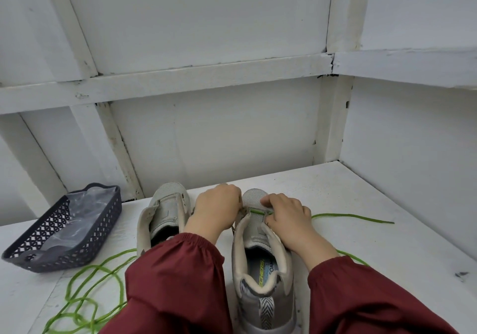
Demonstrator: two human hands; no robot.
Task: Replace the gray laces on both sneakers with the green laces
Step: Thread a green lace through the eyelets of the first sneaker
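One sneaker (260, 292) reads Skechers inside (hands (218, 205) (286, 216) at green lace (348, 215)).

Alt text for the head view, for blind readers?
The left hand and right hand are at the front eyelets of a gray sneaker, where a green lace crosses. An unlaced second sneaker stands left of it, near a dark basket and coiled green lacing.

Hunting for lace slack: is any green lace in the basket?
No, the basket holds only clear plastic; green lace loops on the table beside it.
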